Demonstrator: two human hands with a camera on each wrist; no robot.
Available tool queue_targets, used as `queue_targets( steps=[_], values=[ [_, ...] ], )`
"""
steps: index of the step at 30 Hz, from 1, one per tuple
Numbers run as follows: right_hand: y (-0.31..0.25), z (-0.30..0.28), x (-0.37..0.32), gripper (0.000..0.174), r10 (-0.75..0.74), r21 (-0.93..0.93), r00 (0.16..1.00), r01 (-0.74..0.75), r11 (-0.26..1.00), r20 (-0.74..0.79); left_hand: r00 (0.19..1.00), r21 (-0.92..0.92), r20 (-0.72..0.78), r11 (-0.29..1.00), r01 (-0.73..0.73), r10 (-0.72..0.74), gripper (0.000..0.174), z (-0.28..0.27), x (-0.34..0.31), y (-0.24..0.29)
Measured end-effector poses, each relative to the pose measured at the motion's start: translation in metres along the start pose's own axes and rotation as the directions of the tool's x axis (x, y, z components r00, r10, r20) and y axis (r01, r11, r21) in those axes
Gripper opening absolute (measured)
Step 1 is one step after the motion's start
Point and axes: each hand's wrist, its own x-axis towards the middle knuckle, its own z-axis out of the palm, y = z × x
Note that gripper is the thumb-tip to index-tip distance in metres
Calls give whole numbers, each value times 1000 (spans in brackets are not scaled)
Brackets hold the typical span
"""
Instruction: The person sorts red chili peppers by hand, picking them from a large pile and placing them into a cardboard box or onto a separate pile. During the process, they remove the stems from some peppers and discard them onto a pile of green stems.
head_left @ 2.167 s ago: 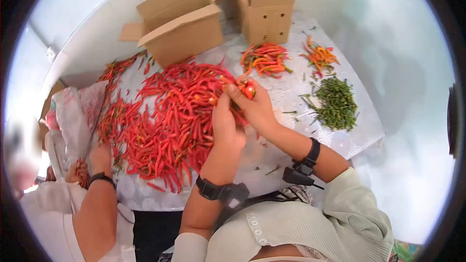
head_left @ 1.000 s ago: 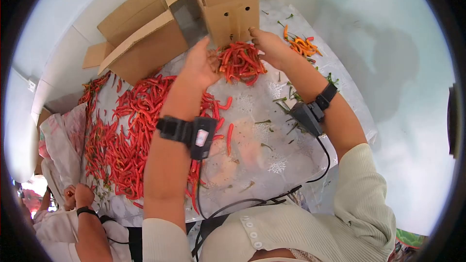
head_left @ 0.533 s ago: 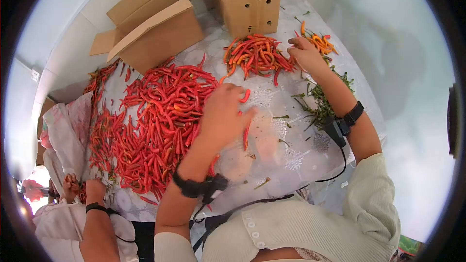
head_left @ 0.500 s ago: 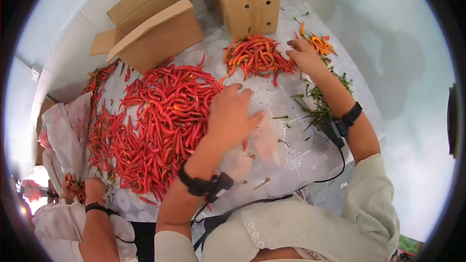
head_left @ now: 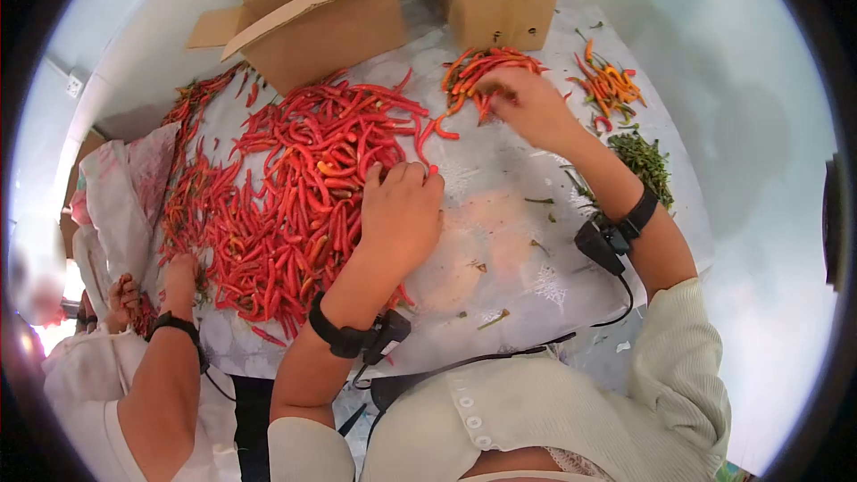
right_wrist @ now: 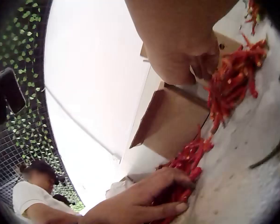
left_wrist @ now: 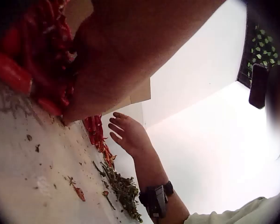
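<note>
My left hand [head_left: 403, 214] rests on the right edge of a large heap of red chili peppers [head_left: 308, 165]. In the right wrist view the fingers of that left hand [right_wrist: 140, 198] lie extended over the chilies. Above the front of a smaller pile of red and orange chilies [head_left: 464, 74] is my right hand [head_left: 536, 112], its fingers loosely bent. From the left wrist, the right hand [left_wrist: 132, 136] appears with fingers spread and nothing held. One loose red chili [head_left: 444, 132] lies between the two piles.
Two open cardboard boxes, a wide one [head_left: 330, 36] and a tall one [head_left: 504, 9], stand behind the piles. Orange chilies [head_left: 611, 85] and green stems [head_left: 644, 165] lie at the right. Another person's arm [head_left: 165, 375] and a cloth sack [head_left: 125, 205] are at the left.
Both hands were together holding chilies, then flanked the small pile. Since then the left hand has come back to the large heap, and the right has shifted left over the small pile.
</note>
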Motion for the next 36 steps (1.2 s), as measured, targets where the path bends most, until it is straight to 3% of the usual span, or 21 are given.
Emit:
queue_targets(
  steps=[3,7,10,13,14,16,19,21,24,27,30,33,34,36],
  values=[
    [-3,38,12,22,-191,-207,962,231,951,197,998,14,-40,999,42,-41,34,-8,-16,-15],
    [-6,62,22,19,-85,-374,962,182,910,261,980,3,-71,982,189,-188,32,-29,-38,-36],
    [-3,61,18,15,-77,-401,958,188,897,276,944,58,-155,951,303,-291,33,-38,-53,-62],
    [-1,49,14,11,-49,-511,956,198,837,289,911,-166,-77,907,388,-404,31,-47,-73,-92],
    [-5,45,13,12,46,-616,946,173,769,322,914,-164,-163,924,346,-371,30,-43,-81,-102],
    [-19,34,12,14,235,-798,910,149,585,343,869,-226,-143,871,437,-473,29,-51,-93,-105],
    [-23,32,5,10,84,-814,955,195,547,285,798,-232,-91,792,565,-596,29,-58,-112,-115],
    [-30,40,14,13,1,-704,942,250,665,336,753,-210,-24,740,639,-657,28,-57,-126,-128],
    [-48,63,30,26,-162,-431,916,321,843,366,726,-114,-324,787,606,-606,28,-50,-140,-141],
    [-72,108,50,48,-265,-132,901,326,936,344,717,-143,-426,823,549,-552,32,-48,-128,-139],
    [-86,155,64,54,-429,56,829,439,897,360,795,-249,-412,894,372,-445,49,-47,-98,-120],
    [-100,168,59,55,-477,-55,808,525,849,345,893,-246,-248,916,316,-375,56,-35,-88,-110],
    [-102,159,63,41,-498,73,785,510,857,368,895,-258,-196,902,347,-400,56,-36,-89,-113],
    [-97,140,62,33,-435,51,787,461,886,437,892,-278,-90,871,404,-442,57,-39,-95,-121]
  ],
)
